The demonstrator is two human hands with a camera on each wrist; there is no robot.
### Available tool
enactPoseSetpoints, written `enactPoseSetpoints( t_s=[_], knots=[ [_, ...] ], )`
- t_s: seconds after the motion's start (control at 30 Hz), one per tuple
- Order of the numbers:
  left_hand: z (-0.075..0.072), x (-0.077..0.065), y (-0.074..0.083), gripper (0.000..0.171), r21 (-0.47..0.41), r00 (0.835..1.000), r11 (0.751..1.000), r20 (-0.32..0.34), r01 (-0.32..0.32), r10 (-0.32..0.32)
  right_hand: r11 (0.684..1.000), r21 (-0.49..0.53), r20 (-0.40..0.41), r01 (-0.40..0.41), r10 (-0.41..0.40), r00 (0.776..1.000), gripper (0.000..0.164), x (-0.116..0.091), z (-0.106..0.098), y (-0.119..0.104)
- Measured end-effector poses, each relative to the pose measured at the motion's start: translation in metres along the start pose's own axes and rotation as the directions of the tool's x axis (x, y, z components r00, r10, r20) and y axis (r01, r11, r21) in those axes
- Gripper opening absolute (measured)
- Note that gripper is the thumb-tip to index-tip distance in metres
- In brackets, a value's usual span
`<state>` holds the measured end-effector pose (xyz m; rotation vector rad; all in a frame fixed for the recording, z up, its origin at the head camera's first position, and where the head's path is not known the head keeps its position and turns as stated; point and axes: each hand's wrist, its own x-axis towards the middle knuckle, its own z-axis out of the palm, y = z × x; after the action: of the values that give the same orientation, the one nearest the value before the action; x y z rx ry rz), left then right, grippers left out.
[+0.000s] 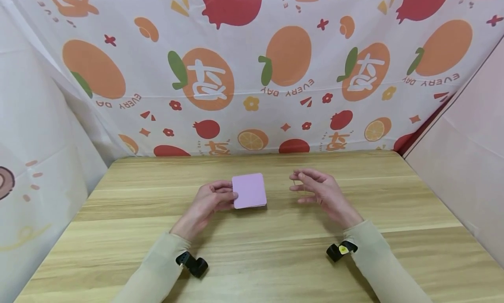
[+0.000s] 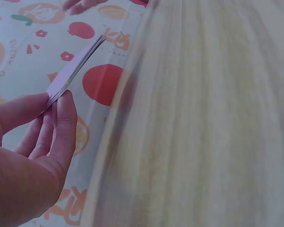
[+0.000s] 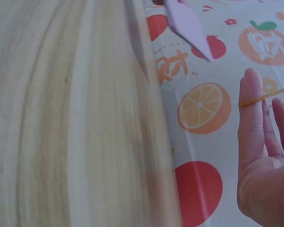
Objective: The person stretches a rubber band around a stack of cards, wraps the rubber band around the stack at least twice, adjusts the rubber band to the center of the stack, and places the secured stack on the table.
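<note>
My left hand (image 1: 206,204) pinches a small stack of square lilac cards (image 1: 250,190) by its left edge, thumb on top and fingers beneath. The left wrist view shows the thin layers along the edge of the stack, which is tilted there. To the right of the cards, apart from them, my right hand (image 1: 324,192) hovers over the table with its fingers spread and mostly straight. A yellow rubber band (image 3: 255,100) is looped over its digits and stretched between them, as the right wrist view shows.
The wood-grain table (image 1: 252,259) ends at the back against a white cloth (image 1: 244,88) printed with fruit. White cloth (image 1: 43,97) hangs on the left, and a pale panel (image 1: 468,132) stands on the right. Each wrist wears a small black camera (image 1: 193,264).
</note>
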<state>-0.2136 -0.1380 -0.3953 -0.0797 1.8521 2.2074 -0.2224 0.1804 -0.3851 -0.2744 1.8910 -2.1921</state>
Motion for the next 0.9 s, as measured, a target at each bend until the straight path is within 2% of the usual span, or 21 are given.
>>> enactPoseSetpoints(
  t_s=[0.2, 0.33, 0.73, 0.9],
  knots=[
    [0.007, -0.003, 0.005, 0.035, 0.033, 0.999, 0.999, -0.024, -0.031, 0.032, 0.992, -0.106, -0.025, 0.062, -0.065, 0.998, 0.046, -0.001, 0.011, -0.001],
    [0.012, -0.006, 0.007, 0.035, 0.031, 0.998, 0.997, -0.012, -0.069, 0.069, 0.985, -0.139, -0.012, 0.1, -0.103, 0.995, 0.05, -0.003, 0.02, -0.001],
    [0.019, -0.007, 0.004, 0.034, 0.056, 0.994, 0.993, 0.025, -0.106, 0.105, 0.969, -0.224, 0.036, 0.102, -0.096, 0.995, 0.057, -0.004, 0.035, 0.003],
    [0.022, -0.008, 0.002, 0.033, 0.062, 0.994, 0.992, 0.044, -0.106, 0.103, 0.951, -0.295, 0.045, 0.094, -0.084, 0.995, 0.059, -0.003, 0.041, 0.005]
  ],
)
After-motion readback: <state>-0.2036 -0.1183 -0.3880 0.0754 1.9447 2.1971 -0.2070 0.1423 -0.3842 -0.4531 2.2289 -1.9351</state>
